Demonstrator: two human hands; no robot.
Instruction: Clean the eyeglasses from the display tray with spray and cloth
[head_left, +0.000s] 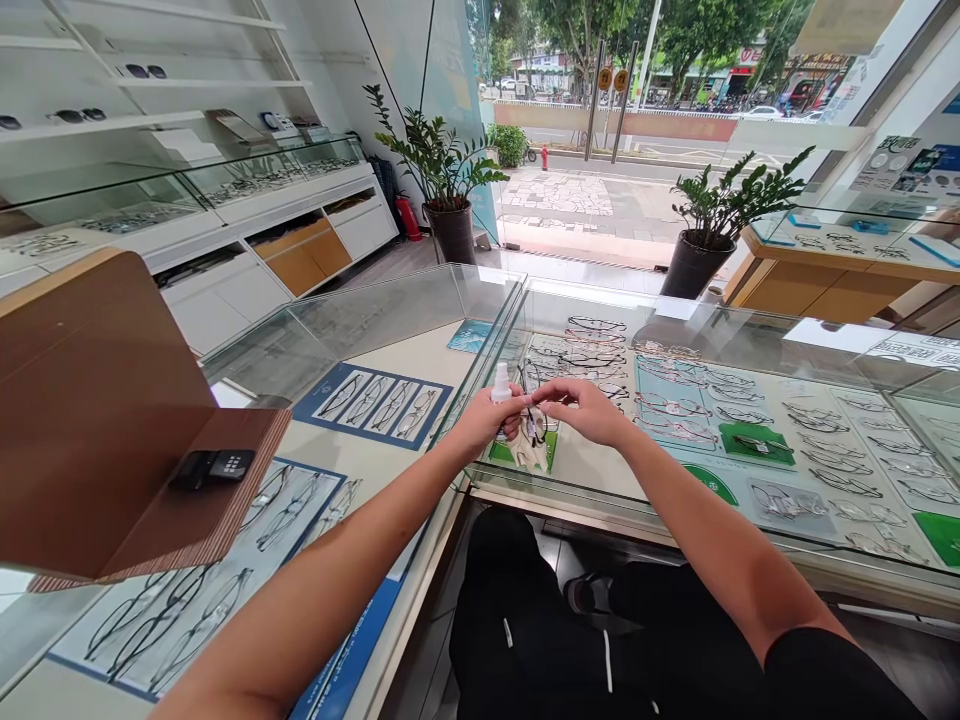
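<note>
Fingers (pixel 559 388) of the right hand (pixel 592 408) are pinching narrowly at a pair of dark-framed eyeglasses (pixel 532 426), their tips meeting the thumb of the left hand (pixel 489 418). That left hand is curling around a small white spray bottle (pixel 501 384), nozzle upward. Whether the left fingertips are also gripping the glasses cannot be told at this size.

From the head-worn camera, the glasses are hanging above the near corner of a glass display case (pixel 570 504). Just below them, a pale, crumpled item resembling cloth (pixel 534 456) is showing over a green mat (pixel 553 455); what is supporting it is unclear.

Handling appears to be under way: both bottle and glasses are being held, and neither is set down yet. Whether the lenses are wet, smudged or clean is not showing, so how much remains is hard to judge.

Rows of spectacle frames (pixel 673 406) are lying inside the case to the right. On the left, a brown folding stand (pixel 90 400) is bearing a black keypad device (pixel 229 465). Beyond, two potted plants (pixel 450 165) are flanking glass doors facing a street.
</note>
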